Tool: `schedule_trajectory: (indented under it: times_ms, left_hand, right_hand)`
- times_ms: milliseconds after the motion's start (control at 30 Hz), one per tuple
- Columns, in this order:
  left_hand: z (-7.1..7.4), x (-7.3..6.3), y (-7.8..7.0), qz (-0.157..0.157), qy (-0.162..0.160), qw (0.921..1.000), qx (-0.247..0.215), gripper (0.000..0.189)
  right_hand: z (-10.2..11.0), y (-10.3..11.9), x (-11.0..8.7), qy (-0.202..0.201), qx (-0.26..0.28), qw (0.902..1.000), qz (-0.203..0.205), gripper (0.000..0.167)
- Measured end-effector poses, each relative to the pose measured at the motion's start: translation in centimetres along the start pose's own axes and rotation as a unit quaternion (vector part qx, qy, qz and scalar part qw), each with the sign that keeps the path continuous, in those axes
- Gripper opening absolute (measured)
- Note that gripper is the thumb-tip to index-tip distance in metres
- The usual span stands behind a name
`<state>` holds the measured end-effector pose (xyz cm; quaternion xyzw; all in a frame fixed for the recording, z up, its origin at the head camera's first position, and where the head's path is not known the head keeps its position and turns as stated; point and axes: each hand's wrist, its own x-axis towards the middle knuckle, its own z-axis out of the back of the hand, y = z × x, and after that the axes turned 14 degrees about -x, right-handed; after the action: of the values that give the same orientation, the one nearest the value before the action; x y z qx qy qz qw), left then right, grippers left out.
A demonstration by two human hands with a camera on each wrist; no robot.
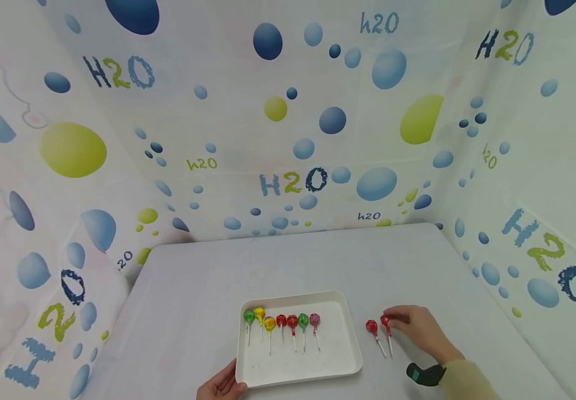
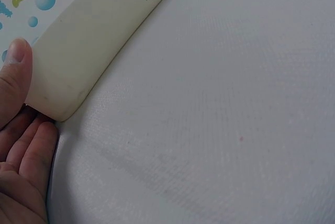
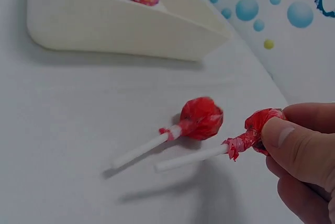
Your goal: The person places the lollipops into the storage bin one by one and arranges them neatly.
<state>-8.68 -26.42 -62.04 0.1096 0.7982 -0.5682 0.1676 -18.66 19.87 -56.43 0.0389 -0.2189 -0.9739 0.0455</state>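
Observation:
My right hand [image 1: 420,330] pinches a red-wrapped lollipop [image 3: 256,124] by its head between thumb and fingers. In the right wrist view its white stick points left, with a shadow below it on the table. Beside it lies a second red lollipop [image 1: 372,326] on the tablecloth. At the front left corner of a white tray [image 1: 338,333], my left hand [image 1: 222,383] grips the rim, thumb above and fingers beneath. Inside the tray, several lollipops form a row: green [image 1: 249,315], yellow [image 1: 269,322], red [image 1: 292,320] and pink [image 1: 315,319] wrappers, sticks toward me.
A pale cloth covers the table [image 1: 193,294] under the tray. Around it hang white sheets [image 1: 238,111] printed with blue and green bubbles and H2O lettering. A dark band [image 1: 425,375] circles my right wrist.

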Motion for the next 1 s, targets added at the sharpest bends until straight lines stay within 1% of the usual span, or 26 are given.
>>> schedule_trajectory:
  times_ms: [133, 267, 367, 500, 633, 733, 800, 867, 1000]
  left_hand:
    - [0.1, 0.0, 0.0, 0.006, 0.002, 0.9999, -0.012, 0.098]
    - [0.2, 0.0, 0.0, 0.013, 0.008, 0.9997, -0.020, 0.098]
    - [0.4, 0.0, 0.0, 0.020, 0.019, 0.9994, -0.023, 0.098]
    - [0.5, 0.0, 0.0, 0.027, 0.036, 0.9987, -0.025, 0.100]
    - [0.4, 0.1, 0.2, 0.034, 0.041, 0.9980, -0.033, 0.101]
    - [0.4, 0.1, 0.3, 0.035, 0.043, 0.9978, -0.036, 0.101]
    - [0.4, 0.1, 0.4, 0.034, 0.047, 0.9978, -0.034, 0.102]
    - [0.4, 0.0, 0.4, 0.031, 0.051, 0.9978, -0.028, 0.102]
    - [0.4, 0.0, 0.3, 0.030, 0.055, 0.9978, -0.020, 0.104]
  right_hand:
    - [0.7, 1.3, 0.9, -0.010, 0.014, 0.9997, 0.016, 0.026]
    - [1.1, 3.3, 2.0, -0.011, 0.039, 0.9986, 0.033, 0.026]
    - [0.9, 5.0, 2.6, -0.011, 0.058, 0.9974, 0.042, 0.026]
    - [-0.1, 7.2, 3.4, -0.011, 0.069, 0.9958, 0.059, 0.025]
    - [-1.4, 8.9, 4.0, -0.001, 0.072, 0.9937, 0.086, 0.022]
    - [-2.6, 9.8, 4.3, 0.014, 0.059, 0.9921, 0.110, 0.020]
    - [-3.4, 10.2, 4.4, 0.027, 0.043, 0.9917, 0.118, 0.019]
    - [-4.0, 10.6, 4.5, 0.039, 0.030, 0.9913, 0.122, 0.017]
    - [-4.8, 11.5, 4.5, 0.056, 0.007, 0.9922, 0.111, 0.013]
